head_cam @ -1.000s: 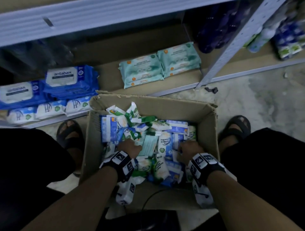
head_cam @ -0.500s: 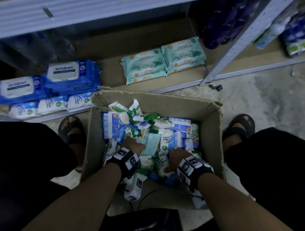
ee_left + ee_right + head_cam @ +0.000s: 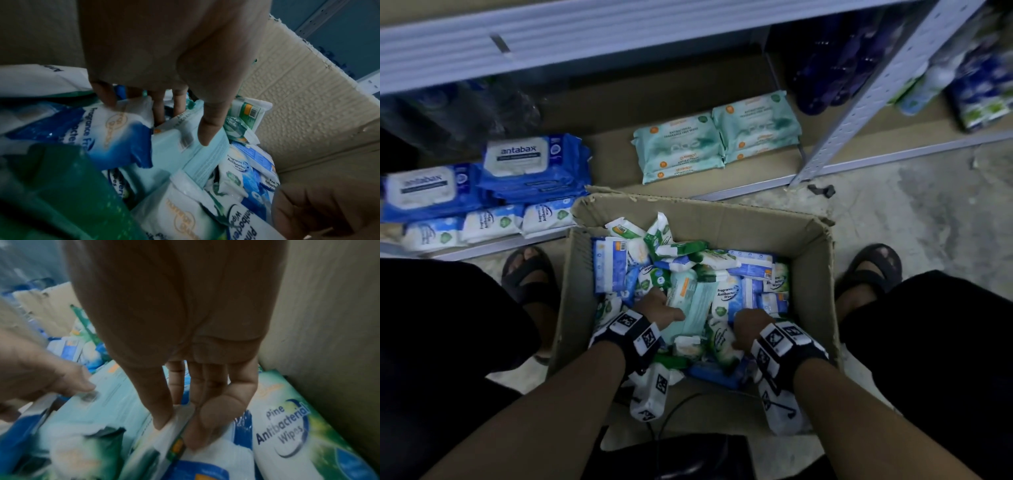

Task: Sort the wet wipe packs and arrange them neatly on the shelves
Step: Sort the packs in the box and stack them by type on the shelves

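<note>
An open cardboard box [image 3: 815, 274] on the floor holds several jumbled wet wipe packs in white, blue and green. My left hand [image 3: 664, 308] [image 3: 183, 129] grips a pale teal pack [image 3: 698, 308] [image 3: 197, 159] in the middle of the pile, thumb on top, fingers behind it. My right hand [image 3: 748, 325] [image 3: 176, 431] pinches the sealed edge of a white pack [image 3: 216, 451] between thumb and forefinger near the box's right wall. A "Pine Antibacterial Wipes" pack [image 3: 287, 426] lies beside it.
The bottom shelf [image 3: 613, 164] carries teal pack stacks [image 3: 681, 147], blue antabax packs [image 3: 534, 164] and small white packs [image 3: 493, 222]. A grey upright [image 3: 859, 102] stands at the right, with bottles [image 3: 835, 68] behind. My sandalled feet [image 3: 527, 274] flank the box.
My right hand has moved toward me and to the left within the pile and taken the white pack's edge. My left hand has stayed on the teal pack, which has shifted slightly.
</note>
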